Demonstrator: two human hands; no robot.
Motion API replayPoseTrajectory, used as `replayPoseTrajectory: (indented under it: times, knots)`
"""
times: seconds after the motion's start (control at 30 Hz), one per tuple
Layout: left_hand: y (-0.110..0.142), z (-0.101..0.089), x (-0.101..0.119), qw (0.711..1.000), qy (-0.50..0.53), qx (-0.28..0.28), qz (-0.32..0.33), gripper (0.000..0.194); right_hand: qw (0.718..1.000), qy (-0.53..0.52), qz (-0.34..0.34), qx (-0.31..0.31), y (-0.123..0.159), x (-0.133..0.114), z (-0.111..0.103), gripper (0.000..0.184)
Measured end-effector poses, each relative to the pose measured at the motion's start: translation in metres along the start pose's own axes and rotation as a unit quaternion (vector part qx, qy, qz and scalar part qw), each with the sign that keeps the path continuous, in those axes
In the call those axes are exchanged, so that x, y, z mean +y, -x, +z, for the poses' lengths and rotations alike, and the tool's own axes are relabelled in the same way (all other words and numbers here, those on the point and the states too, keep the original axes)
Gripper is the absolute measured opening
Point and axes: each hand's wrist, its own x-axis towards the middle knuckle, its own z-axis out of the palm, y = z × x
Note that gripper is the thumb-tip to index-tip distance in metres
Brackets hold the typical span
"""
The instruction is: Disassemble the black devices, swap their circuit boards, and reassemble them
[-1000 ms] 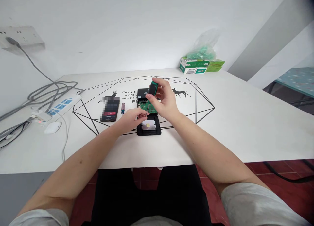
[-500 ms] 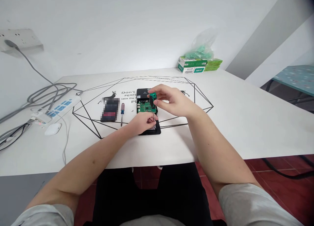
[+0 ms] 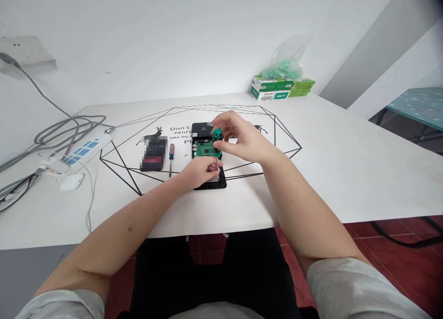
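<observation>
My right hand [image 3: 238, 136] grips the green and black handle of a screwdriver [image 3: 217, 135], which stands nearly upright. Lower down, the fingers of my left hand [image 3: 204, 171] are closed around its metal shaft, just above an opened black device. A green circuit board [image 3: 204, 148] shows in the device behind my left hand. Nearer me lies a black panel [image 3: 214, 186] with a silvery part on it, partly covered by my fingers. The screwdriver's tip is hidden. Behind the board sits a black cover [image 3: 201, 129] with a small white label.
Left of the device lie a second screwdriver [image 3: 171, 159] with a clear reddish handle and a dark pixelated object [image 3: 154, 153]. A power strip [image 3: 86, 152] with cables and a white mouse-like item [image 3: 72, 182] are farther left. Green boxes [image 3: 272, 85] and a plastic bag stand by the wall.
The screwdriver handle has turned slightly in my right hand and stands a little straighter. My left hand keeps its hold on the shaft. The view has shifted slightly.
</observation>
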Motion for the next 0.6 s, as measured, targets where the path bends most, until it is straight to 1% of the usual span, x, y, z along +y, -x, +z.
replayPoseTrajectory:
  times: [0.07,0.17,0.2,0.33,0.4,0.53,0.6]
  knots:
    - [0.0,-0.0005,0.0,1.0,0.006,-0.002,-0.001,0.014,1.0,0.015,-0.012,0.005,-0.0008,0.001,0.001,0.035]
    - [0.0002,-0.0018,0.0,1.0,0.024,-0.009,-0.007,0.009,0.999,0.041,-0.023,-0.001,-0.0017,0.0016,0.0019,0.021]
    - [0.0003,-0.0023,0.0002,0.999,0.031,-0.011,-0.01,0.008,0.999,0.043,-0.023,-0.004,-0.0019,0.002,0.0021,0.021]
    - [0.0006,-0.004,0.0006,0.999,0.045,-0.018,-0.012,0.008,0.998,0.032,-0.048,-0.005,-0.0012,0.006,0.0024,0.035]
    - [0.0004,-0.0045,0.0004,0.999,0.043,-0.017,-0.012,0.007,0.998,0.031,-0.06,-0.007,-0.0003,0.0076,0.0025,0.039]
    - [-0.0003,-0.0059,-0.001,0.999,0.036,-0.025,-0.02,0.006,0.997,0.043,-0.063,-0.013,0.0004,0.0073,0.0027,0.039]
    - [-0.0006,-0.0064,-0.0021,0.999,0.035,-0.029,-0.021,0.007,0.997,0.039,-0.061,-0.001,-0.0002,0.0068,0.0028,0.037]
